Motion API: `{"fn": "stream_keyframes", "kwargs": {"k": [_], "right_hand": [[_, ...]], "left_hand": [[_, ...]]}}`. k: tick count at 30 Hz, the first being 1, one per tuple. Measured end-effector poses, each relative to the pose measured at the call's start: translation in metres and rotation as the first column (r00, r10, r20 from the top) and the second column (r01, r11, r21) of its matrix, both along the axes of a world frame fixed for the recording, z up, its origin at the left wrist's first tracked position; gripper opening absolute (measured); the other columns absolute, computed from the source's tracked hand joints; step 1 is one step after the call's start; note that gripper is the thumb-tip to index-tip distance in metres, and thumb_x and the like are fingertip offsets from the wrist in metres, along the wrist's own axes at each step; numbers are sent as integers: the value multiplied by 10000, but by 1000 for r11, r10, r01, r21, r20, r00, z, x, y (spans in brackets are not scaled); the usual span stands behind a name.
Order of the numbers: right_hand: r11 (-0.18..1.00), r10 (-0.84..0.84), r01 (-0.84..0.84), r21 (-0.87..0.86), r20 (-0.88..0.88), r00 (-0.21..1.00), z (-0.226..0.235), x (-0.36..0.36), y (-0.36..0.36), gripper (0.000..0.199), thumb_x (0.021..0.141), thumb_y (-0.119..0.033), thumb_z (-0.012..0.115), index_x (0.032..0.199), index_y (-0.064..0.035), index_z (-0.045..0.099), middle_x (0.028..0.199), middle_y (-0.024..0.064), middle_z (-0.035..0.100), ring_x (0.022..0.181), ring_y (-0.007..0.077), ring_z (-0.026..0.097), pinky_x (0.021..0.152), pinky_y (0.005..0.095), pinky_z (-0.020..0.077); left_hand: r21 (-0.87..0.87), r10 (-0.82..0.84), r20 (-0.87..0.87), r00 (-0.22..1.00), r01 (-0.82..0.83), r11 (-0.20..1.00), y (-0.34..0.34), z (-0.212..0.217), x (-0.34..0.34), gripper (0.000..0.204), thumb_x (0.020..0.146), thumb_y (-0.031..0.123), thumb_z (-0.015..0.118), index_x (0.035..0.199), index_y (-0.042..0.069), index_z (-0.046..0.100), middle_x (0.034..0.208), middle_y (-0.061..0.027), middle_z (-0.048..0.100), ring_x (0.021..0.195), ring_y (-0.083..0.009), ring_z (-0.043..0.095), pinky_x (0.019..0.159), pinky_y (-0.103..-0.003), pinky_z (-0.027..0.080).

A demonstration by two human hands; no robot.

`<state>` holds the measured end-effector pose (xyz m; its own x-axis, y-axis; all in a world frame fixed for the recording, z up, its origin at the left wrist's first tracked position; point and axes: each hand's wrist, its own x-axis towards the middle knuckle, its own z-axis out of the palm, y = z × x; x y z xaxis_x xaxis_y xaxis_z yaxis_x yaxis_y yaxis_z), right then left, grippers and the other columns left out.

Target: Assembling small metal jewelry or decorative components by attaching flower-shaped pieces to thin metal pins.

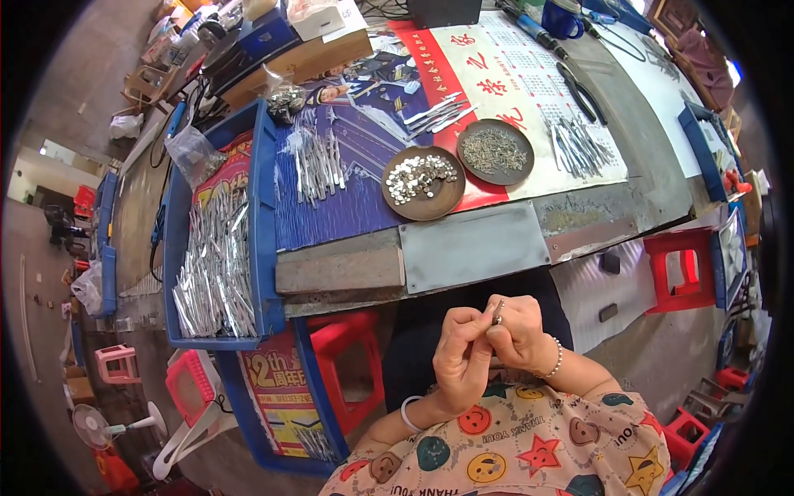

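Both hands, the left hand [460, 355] and right hand [517, 331], pinch one small silver metal piece [498, 312] (details too small) below the counter [471, 244] front edge; a loosened pinch could drop it.

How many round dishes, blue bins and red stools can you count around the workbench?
Round brown dishes: 2, one with shiny discs, one with small dark bits.
Blue bins: 2, one holding silver metal strips, one at the bench's right end.
Red stools: 4, at and.
Total: 8.
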<state>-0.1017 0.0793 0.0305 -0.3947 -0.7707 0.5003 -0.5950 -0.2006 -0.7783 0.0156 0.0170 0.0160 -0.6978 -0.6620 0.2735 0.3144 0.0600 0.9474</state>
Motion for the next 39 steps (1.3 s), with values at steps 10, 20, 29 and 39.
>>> {"fn": "stream_keyframes", "kwargs": {"k": [10, 20, 29, 39], "right_hand": [[995, -11, 33, -97, 219, 976, 12, -16, 8, 607, 645, -13, 745, 1132, -53, 386, 995, 97, 432, 670, 89, 430, 525, 192, 379], [987, -145, 126, 101, 210, 967, 12, -15, 4, 132, 830, -58, 606, 921, -23, 517, 870, 97, 513, 615, 169, 493, 562, 266, 429], [990, 48, -76, 123, 213, 976, 9, 0, 8, 202, 860, -173, 627, 781, -9, 540, 655, 136, 510, 554, 274, 519, 510, 340, 413], [1000, -30, 27, 15, 198, 980, 19, -1, 3, 276, 921, -269, 542, 829, -10, 532, 740, 101, 510, 633, 228, 519, 590, 301, 436]], "left_hand": [[253, -119, -53, 992, 128, 959, 5, 10, -11, 220, 904, -81, 497, 1114, -21, 527, 1039, -62, 463, 770, -57, 462, 652, -165, 395], [375, -35, -11, 999, 36, 926, 7, 15, -6, 107, 896, -3, 531, 997, -12, 498, 919, -44, 501, 666, -69, 468, 588, -201, 394], [301, 27, -23, 999, -19, 953, 7, 21, -3, 206, 919, 54, 556, 1117, 17, 512, 1047, -59, 550, 945, -127, 529, 863, -258, 428], [207, 112, -10, 994, -107, 973, 9, 25, -6, 117, 885, -15, 568, 991, 22, 535, 984, -66, 532, 676, -74, 479, 594, -190, 398]]}}
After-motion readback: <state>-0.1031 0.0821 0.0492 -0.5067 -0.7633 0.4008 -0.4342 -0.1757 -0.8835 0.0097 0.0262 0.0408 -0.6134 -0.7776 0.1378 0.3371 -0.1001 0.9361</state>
